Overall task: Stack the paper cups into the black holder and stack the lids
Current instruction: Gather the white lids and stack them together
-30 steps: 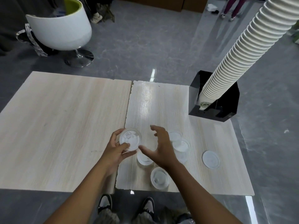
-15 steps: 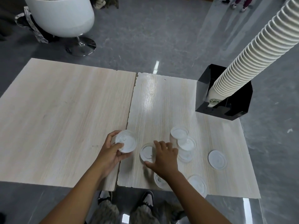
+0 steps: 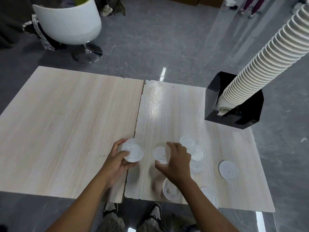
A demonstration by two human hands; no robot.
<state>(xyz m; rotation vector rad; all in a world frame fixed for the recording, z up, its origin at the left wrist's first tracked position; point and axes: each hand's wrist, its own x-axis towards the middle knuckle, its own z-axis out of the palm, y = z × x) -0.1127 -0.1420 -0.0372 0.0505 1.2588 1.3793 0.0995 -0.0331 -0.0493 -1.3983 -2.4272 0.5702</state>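
Observation:
My left hand point(image 3: 117, 160) grips a small stack of translucent white lids point(image 3: 133, 150) just above the seam between the two table boards. My right hand point(image 3: 175, 160) curls its fingers and thumb around a single lid point(image 3: 159, 153) lying on the right board. More lids lie around that hand: one behind it point(image 3: 188, 141), one to its right point(image 3: 199, 154), one flat farther right point(image 3: 228, 170), and two near the front edge point(image 3: 170, 190) point(image 3: 211, 197). A tall leaning stack of white paper cups point(image 3: 260, 59) stands in the black holder point(image 3: 250, 118) at the back right.
Two pale wooden boards form the table point(image 3: 66, 118), with a narrow gap point(image 3: 138, 114) between them. A white tub chair point(image 3: 70, 22) on a chrome foot stands on the grey floor beyond the left board. My shoes show below the front edge.
My right hand has come down from the air onto the single lid and closed around it. The left hand keeps its lid stack, lowered slightly. The camera has tilted down.

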